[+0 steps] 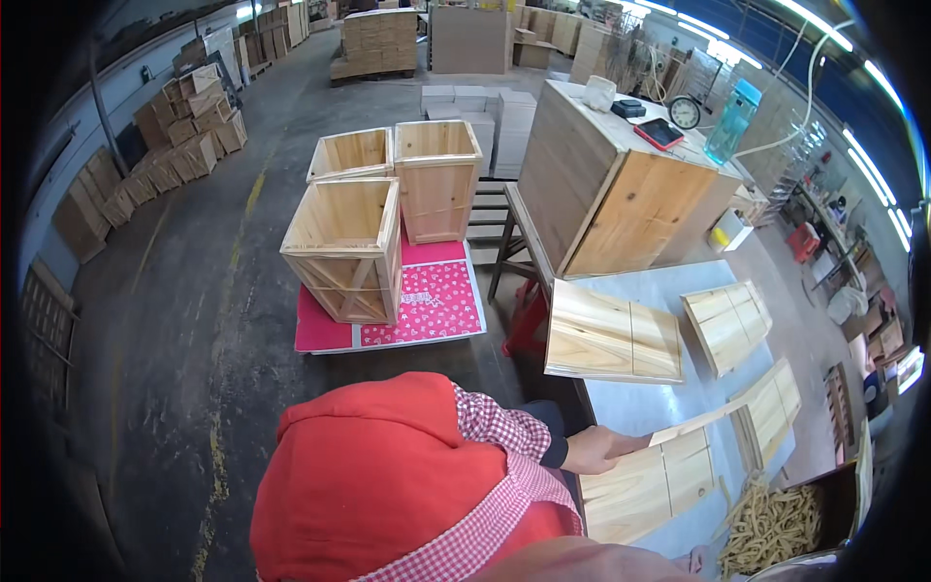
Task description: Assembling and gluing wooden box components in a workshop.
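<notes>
My left hand [593,450] reaches in over the work table [621,398] from a red-and-white checked sleeve. Its fingers are closed on the near end of a thin wooden slat [700,424], which slants away to the right. Under the slat lies a pale wooden panel [645,493] with a dark line across it. Another wooden panel [773,407] is at the slat's far end. Of my right hand [696,561] only what looks like fingertips shows at the lower edge, beside the near panel; its grip is hidden.
Two tapered panels [613,335] [727,325] lie farther back. A box of tan strips [773,529] stands at the near right. Behind rises a wooden cabinet [621,209] bearing a blue bottle [734,121], clock [685,113] and phone [659,134]. Wooden bins [341,242] stand left on a pink platform [436,296].
</notes>
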`<state>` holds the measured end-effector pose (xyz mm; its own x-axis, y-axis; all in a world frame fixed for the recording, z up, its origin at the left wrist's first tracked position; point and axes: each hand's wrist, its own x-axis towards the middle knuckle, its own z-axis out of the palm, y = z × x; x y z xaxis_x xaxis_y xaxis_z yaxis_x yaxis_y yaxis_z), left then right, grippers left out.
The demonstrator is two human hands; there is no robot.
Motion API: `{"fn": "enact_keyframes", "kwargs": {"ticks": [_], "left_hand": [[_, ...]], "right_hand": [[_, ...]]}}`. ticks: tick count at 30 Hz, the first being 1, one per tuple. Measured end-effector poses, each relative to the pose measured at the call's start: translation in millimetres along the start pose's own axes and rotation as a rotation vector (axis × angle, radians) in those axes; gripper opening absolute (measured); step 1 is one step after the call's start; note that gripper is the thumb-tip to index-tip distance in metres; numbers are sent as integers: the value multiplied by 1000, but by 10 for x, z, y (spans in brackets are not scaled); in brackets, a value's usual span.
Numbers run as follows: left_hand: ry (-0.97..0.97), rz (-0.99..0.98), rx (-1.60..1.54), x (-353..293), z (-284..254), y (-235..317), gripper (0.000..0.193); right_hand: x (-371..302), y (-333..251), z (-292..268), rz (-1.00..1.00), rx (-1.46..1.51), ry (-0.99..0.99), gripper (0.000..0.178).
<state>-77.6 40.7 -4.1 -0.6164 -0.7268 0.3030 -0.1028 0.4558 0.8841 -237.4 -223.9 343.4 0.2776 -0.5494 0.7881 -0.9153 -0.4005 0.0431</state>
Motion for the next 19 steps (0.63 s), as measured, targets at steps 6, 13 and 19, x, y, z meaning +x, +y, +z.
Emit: {"fn": "enact_keyframes", "kwargs": {"ticks": [6, 13, 19], "left_hand": [[-11, -8, -15, -70, 95, 53, 52], [213, -76, -128, -52, 36, 64, 21], [72, -54, 11, -27, 69, -195, 34]], "right_hand": [[-130, -2, -141, -55, 30, 23, 30], [-2917, 828, -1172, 348, -214, -340, 32], [-4475, 217, -1916, 699, -333, -582, 31]]}}
